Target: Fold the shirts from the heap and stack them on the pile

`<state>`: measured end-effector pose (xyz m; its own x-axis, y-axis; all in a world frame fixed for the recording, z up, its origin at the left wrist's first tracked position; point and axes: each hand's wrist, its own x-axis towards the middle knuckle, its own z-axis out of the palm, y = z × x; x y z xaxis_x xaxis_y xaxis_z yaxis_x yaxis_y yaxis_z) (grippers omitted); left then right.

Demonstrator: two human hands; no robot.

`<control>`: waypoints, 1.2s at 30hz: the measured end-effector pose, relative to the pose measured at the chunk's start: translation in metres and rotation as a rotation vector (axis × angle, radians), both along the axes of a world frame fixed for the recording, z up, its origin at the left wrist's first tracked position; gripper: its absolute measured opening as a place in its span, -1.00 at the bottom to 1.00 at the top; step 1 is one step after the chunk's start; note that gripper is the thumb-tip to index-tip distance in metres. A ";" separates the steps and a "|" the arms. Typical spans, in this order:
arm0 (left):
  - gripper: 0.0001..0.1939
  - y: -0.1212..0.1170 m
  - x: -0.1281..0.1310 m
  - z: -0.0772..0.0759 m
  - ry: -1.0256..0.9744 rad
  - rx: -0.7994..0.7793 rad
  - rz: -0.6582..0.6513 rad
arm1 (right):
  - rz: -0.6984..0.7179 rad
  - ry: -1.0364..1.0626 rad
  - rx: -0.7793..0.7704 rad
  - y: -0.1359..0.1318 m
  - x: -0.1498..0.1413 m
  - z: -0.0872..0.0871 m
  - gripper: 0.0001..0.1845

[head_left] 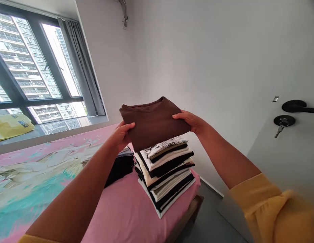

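Observation:
My two hands hold a folded brown T-shirt [153, 123] by its opposite sides, level in the air with the round neckline at the far edge. My left hand [122, 135] grips the left side and my right hand [187, 120] grips the right side. Directly beneath the shirt, and nearly touching its lower edge, stands a tall stack of folded clothes [164, 175] in black, white and cream. A smaller dark folded pile [120, 167] lies to the left of the stack, partly behind my left forearm.
The stack and pile rest on a bed with a pink and turquoise patterned cover [37, 175]. A wooden bed frame edge [188, 219] borders the grey floor at right. A door with a black handle and key [286, 118] stands at right, and a curtained window [37, 64] at left, with a yellow bag [12, 126] on its sill.

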<state>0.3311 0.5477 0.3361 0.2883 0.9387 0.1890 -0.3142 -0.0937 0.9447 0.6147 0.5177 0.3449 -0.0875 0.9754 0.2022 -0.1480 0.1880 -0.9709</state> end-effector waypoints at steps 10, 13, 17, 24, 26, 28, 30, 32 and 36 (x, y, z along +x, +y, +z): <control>-0.68 0.032 0.027 -0.085 0.219 -0.271 -0.113 | -0.038 -0.037 -0.308 0.031 0.047 -0.094 -0.65; -0.64 0.026 0.029 -0.075 0.268 -0.233 -0.068 | -0.099 -0.074 -0.278 0.036 0.042 -0.085 -0.70; -0.56 0.021 0.038 -0.071 0.173 -0.123 0.096 | -0.188 -0.020 -0.112 0.046 0.037 -0.082 -0.65; -0.80 0.032 0.040 -0.072 0.069 -0.419 0.121 | -0.090 0.001 -0.342 0.055 0.037 -0.077 -0.73; -0.87 0.039 0.044 -0.061 0.054 -0.461 0.127 | -0.123 -0.044 -0.279 0.060 0.036 -0.066 -0.71; -0.87 0.044 0.049 -0.051 0.054 -0.441 0.117 | -0.188 -0.069 -0.166 0.068 0.033 -0.055 -0.62; -0.83 0.047 0.053 -0.046 0.048 -0.404 0.126 | -0.259 -0.084 -0.088 0.074 0.032 -0.049 -0.53; -0.81 0.049 0.054 -0.049 0.064 -0.381 0.147 | -0.299 -0.119 -0.096 0.078 0.033 -0.052 -0.50; -0.80 0.045 0.046 -0.067 0.140 -0.405 0.133 | -0.328 -0.180 -0.221 0.074 0.036 -0.074 -0.57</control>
<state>0.3768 0.5927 0.2692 0.1565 0.9595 -0.2341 -0.1907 0.2619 0.9461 0.6508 0.5913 0.2704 0.2196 0.9756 -0.0044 0.0601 -0.0180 -0.9980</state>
